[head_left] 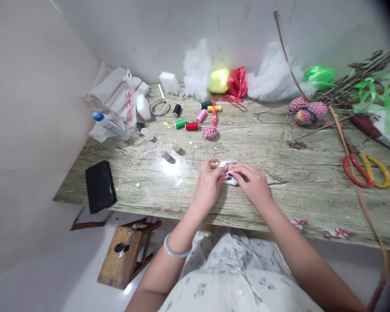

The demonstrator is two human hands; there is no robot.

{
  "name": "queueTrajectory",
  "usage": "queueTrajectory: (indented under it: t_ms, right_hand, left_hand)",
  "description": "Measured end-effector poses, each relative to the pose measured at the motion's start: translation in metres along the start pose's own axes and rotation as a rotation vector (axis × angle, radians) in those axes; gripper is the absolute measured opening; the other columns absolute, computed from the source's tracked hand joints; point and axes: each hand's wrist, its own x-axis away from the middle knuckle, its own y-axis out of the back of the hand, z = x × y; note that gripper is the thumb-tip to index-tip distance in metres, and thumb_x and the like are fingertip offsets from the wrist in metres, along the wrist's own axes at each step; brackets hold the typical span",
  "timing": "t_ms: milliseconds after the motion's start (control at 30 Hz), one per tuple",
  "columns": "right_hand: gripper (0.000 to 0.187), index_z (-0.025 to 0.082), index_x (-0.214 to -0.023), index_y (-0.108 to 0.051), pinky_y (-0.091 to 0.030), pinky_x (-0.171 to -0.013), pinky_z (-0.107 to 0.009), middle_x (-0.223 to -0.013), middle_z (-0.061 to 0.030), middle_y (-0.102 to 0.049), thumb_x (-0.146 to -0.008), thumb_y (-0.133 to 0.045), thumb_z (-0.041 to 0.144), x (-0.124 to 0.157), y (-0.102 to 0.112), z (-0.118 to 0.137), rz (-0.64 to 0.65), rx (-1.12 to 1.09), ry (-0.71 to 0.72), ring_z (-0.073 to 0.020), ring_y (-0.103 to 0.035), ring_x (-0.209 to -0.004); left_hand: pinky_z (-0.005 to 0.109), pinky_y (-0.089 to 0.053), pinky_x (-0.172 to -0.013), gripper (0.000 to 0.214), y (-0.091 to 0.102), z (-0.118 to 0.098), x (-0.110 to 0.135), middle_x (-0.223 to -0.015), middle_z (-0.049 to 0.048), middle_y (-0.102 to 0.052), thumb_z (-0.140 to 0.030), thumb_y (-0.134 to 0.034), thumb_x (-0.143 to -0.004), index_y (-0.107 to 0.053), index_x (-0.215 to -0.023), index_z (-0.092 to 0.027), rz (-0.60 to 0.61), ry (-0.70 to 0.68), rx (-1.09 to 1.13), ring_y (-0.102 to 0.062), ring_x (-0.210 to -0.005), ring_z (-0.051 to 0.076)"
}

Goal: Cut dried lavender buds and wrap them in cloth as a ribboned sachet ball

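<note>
At the middle of the table, my left hand (210, 178) and my right hand (251, 182) meet with fingertips close together. Between them is a small white piece (231, 180) with dark spots, its kind too small and covered to make out. Both hands are closed on it, thumbs and index fingers pinching from either side. A whitish strip (223, 164) shows just beyond the fingertips. Farther off lie a red-and-white ball of twine (209, 132) and a red thread spool (192, 126).
Small white-capped bottles (164, 154) stand left of my hands. A black phone-like case (100, 186) lies at the left edge. Orange-and-yellow scissors (365, 169) and a long brown stem (341, 125) lie right. White stuffing (273, 78) lines the wall. A wooden stool (117, 260) stands below.
</note>
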Motion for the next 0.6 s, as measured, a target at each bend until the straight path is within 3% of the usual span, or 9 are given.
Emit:
queueTrajectory:
  t_ms: [167, 300, 467, 600]
  right_hand:
    - [0.013, 0.024, -0.087, -0.069, -0.050, -0.087, -0.037, -0.113, -0.0081, -0.060, -0.087, -0.056, 0.028, 0.002, -0.001, -0.002, -0.060, -0.072, -0.122, -0.0203, -0.061, -0.099]
    - [0.014, 0.025, -0.089, -0.069, -0.052, -0.080, -0.035, -0.110, -0.0065, -0.062, -0.087, -0.056, 0.031, 0.004, 0.000, -0.003, -0.001, -0.133, -0.214, -0.0195, -0.062, -0.092]
    - [0.013, 0.026, -0.091, -0.069, -0.052, -0.083, -0.035, -0.111, -0.0053, -0.063, -0.087, -0.057, 0.028, 0.003, 0.004, -0.005, 0.002, -0.151, -0.142, -0.0192, -0.062, -0.098]
    - [0.012, 0.025, -0.089, -0.068, -0.050, -0.089, -0.036, -0.110, -0.0055, -0.064, -0.087, -0.057, 0.024, 0.003, 0.005, -0.003, -0.022, -0.147, -0.053, -0.0188, -0.061, -0.103]
  left_hand:
    - [0.037, -0.048, -0.090, 0.030, 0.003, 0.001, 0.000, -0.112, 0.0059, -0.056, -0.020, -0.063, -0.083, -0.064, -0.113, -0.027, 0.037, -0.002, -0.057, -0.051, -0.102, 0.020]
    - [0.037, -0.047, -0.092, 0.034, 0.005, 0.004, 0.000, -0.110, 0.0053, -0.057, -0.025, -0.064, -0.084, -0.061, -0.117, -0.028, 0.040, -0.021, -0.024, -0.052, -0.104, 0.020]
    - [0.039, -0.046, -0.095, 0.036, 0.009, 0.005, 0.001, -0.111, 0.0063, -0.057, -0.029, -0.065, -0.083, -0.057, -0.119, -0.026, 0.053, -0.002, 0.020, -0.053, -0.106, 0.021]
    - [0.034, -0.051, -0.085, 0.046, 0.010, 0.005, 0.002, -0.121, 0.0094, -0.051, -0.030, -0.069, -0.080, -0.052, -0.122, -0.024, 0.024, 0.037, 0.114, -0.053, -0.109, 0.021]
